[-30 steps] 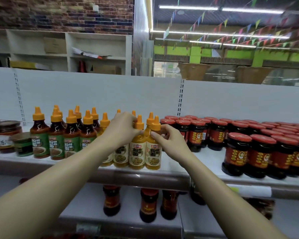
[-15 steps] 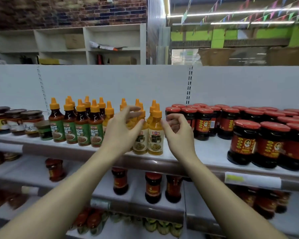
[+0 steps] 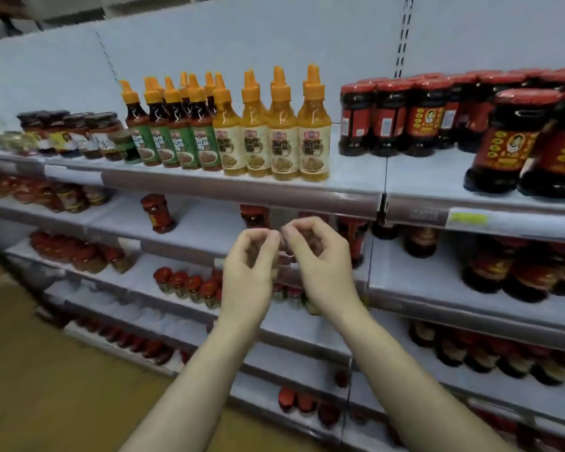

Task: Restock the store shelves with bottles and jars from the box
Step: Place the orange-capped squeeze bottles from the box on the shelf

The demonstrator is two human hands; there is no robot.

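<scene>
Both hands are out in front of the shelving, side by side below the top shelf and nearly touching at the fingertips. The left hand (image 3: 250, 256) has its fingers curled round so thumb and fingertips almost meet, and there's nothing in it. The right hand (image 3: 318, 252) is doing the same thing, curled into a loose ring and empty as far as I can see, though the frame's blurry enough there that I wouldn't swear to it. Neither one is touching any stock.

Up on the white metal top shelf (image 3: 356, 177) there's a front row of yellow squeeze bottles with orange nozzle caps and cream labels (image 3: 276, 132), lined up neatly near the front edge. Just left of them are the dark sauce squeeze bottles with orange caps and green labels (image 3: 173, 132), touching the yellow lot. Labels have Chinese characters and a picture of food, too soft to read properly. To the right, well apart from the yellow ones, are dark glass jars with red lids and red-and-gold labels (image 3: 424, 119) with a little portrait on them. Far left are short jars with dark lids (image 3: 75, 132).

A yellow-green price tag (image 3: 468, 218) sits on the shelf edge strip at right, text unreadable.
</scene>
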